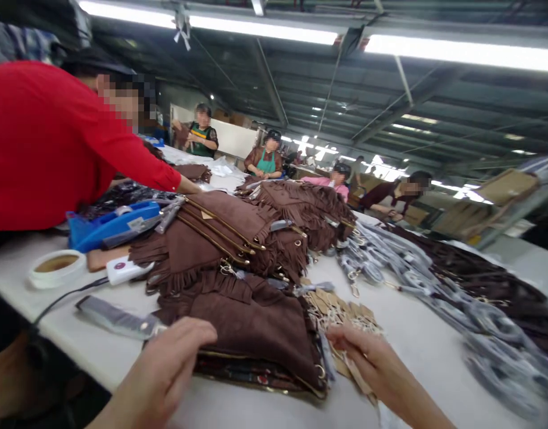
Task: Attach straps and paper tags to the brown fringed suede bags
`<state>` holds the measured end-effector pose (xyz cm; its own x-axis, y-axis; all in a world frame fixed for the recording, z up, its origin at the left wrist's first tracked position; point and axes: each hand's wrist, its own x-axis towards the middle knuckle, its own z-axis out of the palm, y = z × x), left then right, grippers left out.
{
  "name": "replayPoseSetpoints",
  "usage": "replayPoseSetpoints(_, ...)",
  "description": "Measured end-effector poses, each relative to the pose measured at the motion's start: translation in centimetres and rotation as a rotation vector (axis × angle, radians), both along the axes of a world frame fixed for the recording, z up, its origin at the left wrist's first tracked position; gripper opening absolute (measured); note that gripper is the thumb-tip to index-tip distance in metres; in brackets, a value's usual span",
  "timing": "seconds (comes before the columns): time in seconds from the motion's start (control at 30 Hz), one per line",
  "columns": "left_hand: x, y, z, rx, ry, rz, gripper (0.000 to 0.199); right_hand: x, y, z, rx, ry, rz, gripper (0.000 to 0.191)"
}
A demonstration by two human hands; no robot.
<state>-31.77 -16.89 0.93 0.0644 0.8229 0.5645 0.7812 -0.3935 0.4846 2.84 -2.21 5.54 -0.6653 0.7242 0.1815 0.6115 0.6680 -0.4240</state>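
Observation:
A dark brown suede-like bag (260,316) with fringe and a gold-coloured zipper edge lies on the table in front of me, its patterned lining showing along the near side. My left hand (171,357) is at the bag's left corner, fingers stretched out over its edge. On the other side, my right hand (367,357) is open with fingers extended towards the bag's right edge, beside a pile of tan paper tags (341,307) with white strings. One long tan tag shows just under this hand; whether they touch is unclear. More brown fringed bags (220,226) are stacked behind.
Grey-wrapped straps with metal clips (417,280) spread along the right. At left are a blue tape dispenser (117,223), a tape roll (57,268), a white corded device (124,271) and a wrapped grey strip (117,316). A person in a red top (46,143) leans over the table; several others sit beyond.

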Motion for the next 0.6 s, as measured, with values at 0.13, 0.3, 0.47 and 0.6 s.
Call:
replayPoseSetpoints(0.13, 8.0, 2.8, 2.0, -0.043, 0.122, -0.342, 0.039, 1.4, -1.3, -1.1, 0.101, -0.202, 0.107, 0.052)
replayPoseSetpoints(0.3, 11.8, 7.2, -1.3, -0.250, 0.292, -0.365, 0.057, 0.9, -1.4, -3.6, 0.229, -0.442, 0.082, 0.054)
replayPoseSetpoints(0.47, 10.9, 7.2, -1.2, -0.330, 0.265, -0.374, 0.065, 1.1, -1.0, -1.3, 0.268, -0.405, 0.136, 0.020)
replayPoseSetpoints(0.6, 13.3, 6.2, 1.1, -0.337, 0.080, -0.352, 0.052, 0.3, -2.6, 1.9, 0.134, -0.452, 0.011, 0.006)
